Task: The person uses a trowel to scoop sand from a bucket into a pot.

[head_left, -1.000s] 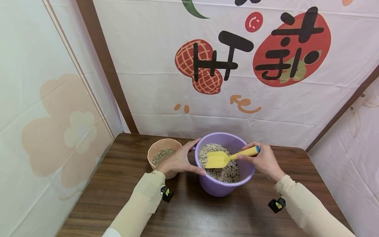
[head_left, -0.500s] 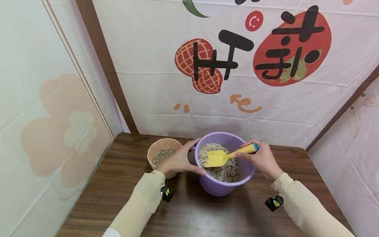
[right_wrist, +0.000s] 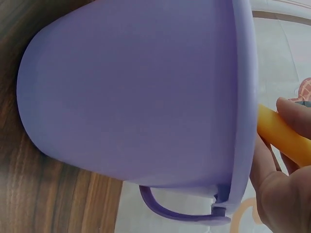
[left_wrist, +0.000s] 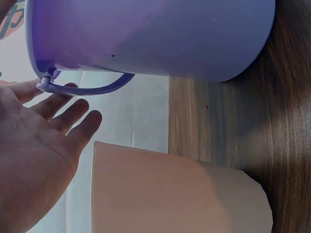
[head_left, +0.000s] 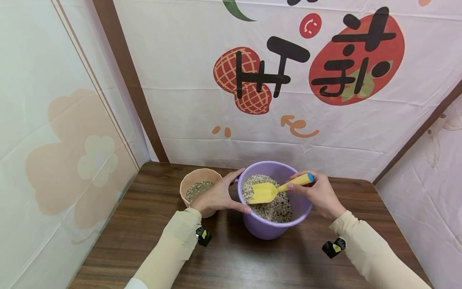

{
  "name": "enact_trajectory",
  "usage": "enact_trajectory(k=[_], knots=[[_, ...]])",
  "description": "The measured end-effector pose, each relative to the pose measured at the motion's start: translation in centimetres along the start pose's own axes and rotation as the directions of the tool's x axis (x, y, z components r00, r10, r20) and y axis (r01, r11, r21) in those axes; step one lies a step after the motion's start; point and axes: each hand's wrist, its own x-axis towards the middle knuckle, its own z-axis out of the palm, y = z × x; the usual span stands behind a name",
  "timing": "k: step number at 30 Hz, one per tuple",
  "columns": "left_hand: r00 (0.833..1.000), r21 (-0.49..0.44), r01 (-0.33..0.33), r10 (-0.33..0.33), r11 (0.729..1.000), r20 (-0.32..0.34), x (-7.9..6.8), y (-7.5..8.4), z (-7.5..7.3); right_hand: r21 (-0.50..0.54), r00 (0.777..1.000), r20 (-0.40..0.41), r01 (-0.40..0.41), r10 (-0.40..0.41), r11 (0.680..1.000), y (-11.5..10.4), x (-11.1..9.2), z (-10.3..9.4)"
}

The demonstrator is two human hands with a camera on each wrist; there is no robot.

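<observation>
A purple bucket stands on the table, partly filled with pale, speckled grains. My right hand grips the handle of a small yellow shovel with a blue end. Its blade lies low over the grains, tip toward the left wall. At the bucket's left rim, my left hand spreads thumb and index finger along the edge. The left wrist view shows its other fingers extended beside the purple bail handle. In the right wrist view, the bucket wall hides the blade.
Behind my left hand sits a peach-coloured pot with gritty grey-brown material inside, close beside the bucket. A printed white cloth wall rises at the table's back edge. The dark wooden table extends in front of the bucket.
My right hand has shifted slightly left, and the shovel handle has swung a little up toward the back in the head view. My left hand and the bucket hold their places.
</observation>
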Motion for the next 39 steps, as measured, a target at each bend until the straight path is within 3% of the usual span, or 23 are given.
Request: enact_trajectory(k=[4, 9, 28, 39], knots=[[1.000, -0.005, -0.005, 0.005, 1.000, -0.001, 0.0, 0.1, 0.0, 0.120, 1.000, 0.003, -0.007, 0.006, 0.993, 0.0, 0.1, 0.2], [1.000, -0.011, 0.011, -0.011, 1.000, 0.002, -0.1, 0.1, 0.0, 0.191, 1.000, -0.001, -0.005, 0.005, 0.982, -0.1, 0.2, 0.6], [1.000, -0.016, -0.005, 0.005, 1.000, 0.003, -0.1, 0.3, -0.1, 0.286, 0.999, -0.028, -0.010, 0.019, 0.958, 0.0, 0.1, 1.3], [1.000, -0.041, 0.021, -0.021, 0.999, 0.006, -0.1, 0.1, 0.0, 0.334, 0.997, -0.049, -0.039, 0.058, 0.942, 0.5, -0.7, 1.0]])
